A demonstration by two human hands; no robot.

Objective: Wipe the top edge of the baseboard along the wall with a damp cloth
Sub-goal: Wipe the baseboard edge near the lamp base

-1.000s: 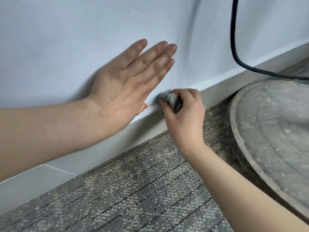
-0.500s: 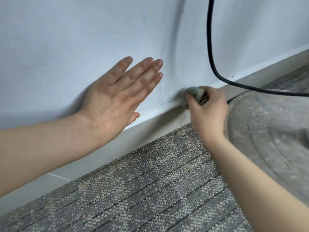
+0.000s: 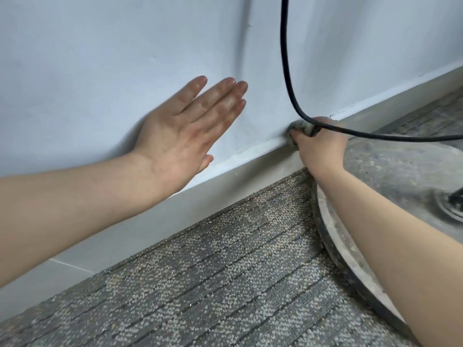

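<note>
The pale blue-grey wall [image 3: 100, 58] is seen filling the upper part of the view, and the grey baseboard [image 3: 225, 189] is seen running along its foot, rising from the lower left towards the upper right. A thin vertical joint is visible in the baseboard near its left end. A speckled grey carpet [image 3: 225, 284] is laid up to the baseboard's lower edge.

At the left, the left hand [image 3: 185, 136] is laid flat against the wall, just above the baseboard's top edge. Its fingers are held straight, with the three outer ones side by side and the forefinger set slightly apart. The thumb is tucked low, just above the top edge, and nothing is held.

Further right, a black cable [image 3: 283, 71] is seen hanging down in front of the wall, then curving away to the right edge of the view. It is passed in front of the right hand's knuckles and the cloth.

The cloth [image 3: 298, 126], a small grey-green wad, is pressed onto the top edge of the baseboard where it meets the wall. It is pinched by the curled fingers and thumb of the right hand [image 3: 320, 149], and most of it is hidden inside that grip.

At the right, a round, dusty grey plate [image 3: 390, 171] is seen lying on the carpet, close to the baseboard. Its rim is crossed by the right forearm.
</note>
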